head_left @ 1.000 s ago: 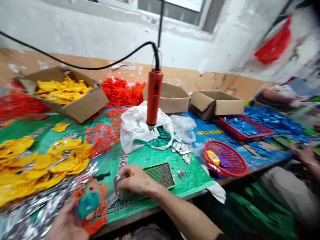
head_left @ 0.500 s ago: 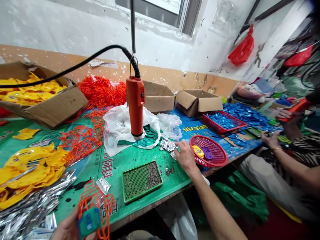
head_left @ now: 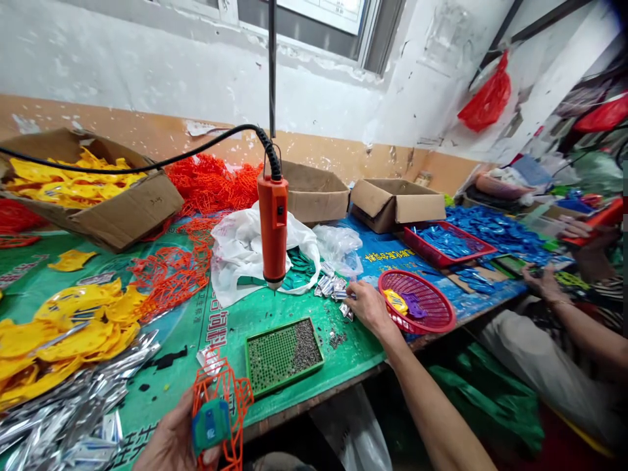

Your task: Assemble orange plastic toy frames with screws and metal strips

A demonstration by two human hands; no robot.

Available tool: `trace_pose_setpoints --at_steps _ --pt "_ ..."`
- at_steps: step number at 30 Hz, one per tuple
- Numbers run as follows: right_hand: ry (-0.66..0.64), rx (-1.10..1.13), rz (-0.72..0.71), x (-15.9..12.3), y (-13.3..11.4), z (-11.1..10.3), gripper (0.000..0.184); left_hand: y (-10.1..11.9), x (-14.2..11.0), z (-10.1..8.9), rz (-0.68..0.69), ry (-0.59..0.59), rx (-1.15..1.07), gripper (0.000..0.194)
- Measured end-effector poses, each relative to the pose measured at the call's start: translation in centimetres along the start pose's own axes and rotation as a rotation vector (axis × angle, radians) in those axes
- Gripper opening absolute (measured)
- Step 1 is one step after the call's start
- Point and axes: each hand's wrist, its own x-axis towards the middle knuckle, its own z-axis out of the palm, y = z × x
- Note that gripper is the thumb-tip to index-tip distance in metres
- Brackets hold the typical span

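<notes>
My left hand [head_left: 169, 428] is closed around an orange plastic lattice frame [head_left: 235, 399] with a teal plastic piece [head_left: 210, 424] on it, low in the view. At the small pile of silver pieces [head_left: 330, 286], my right hand [head_left: 369, 306] has its fingers pinched together on one small silver piece. Between the hands lies a green perforated tray [head_left: 267, 363], with many tiny screws [head_left: 307, 350] gathered on its right side. An orange electric screwdriver [head_left: 273, 229] hangs tip down above the table, apart from both hands.
Beside my right hand stands a red basket [head_left: 444, 302] holding yellow and purple pieces. Yellow parts [head_left: 83, 327] and silver strips [head_left: 83, 399] are heaped at left. Cardboard boxes [head_left: 318, 203] line the wall. At far right, another person's hand [head_left: 544, 281] is at work.
The camera view has shifted, so the scene sits slightly farther right. My left hand has come up and right with the frame. My right hand stays at the silver pile, fingers pinched.
</notes>
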Motion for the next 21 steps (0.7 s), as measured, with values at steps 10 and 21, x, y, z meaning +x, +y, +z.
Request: trace_pose_setpoints --at_steps 10,21 --pt "0.070 0.306 -0.050 -0.1 0.2 0.4 0.031 0.3 -1.4 1.8 -0.008 -0.034 -0.001 0.017" --pt "-0.150 1.226 -0.016 -7.7 -7.3 -0.7 0.035 0.1 -1.8 3.2 -0.054 -0.108 -0.173 0.014"
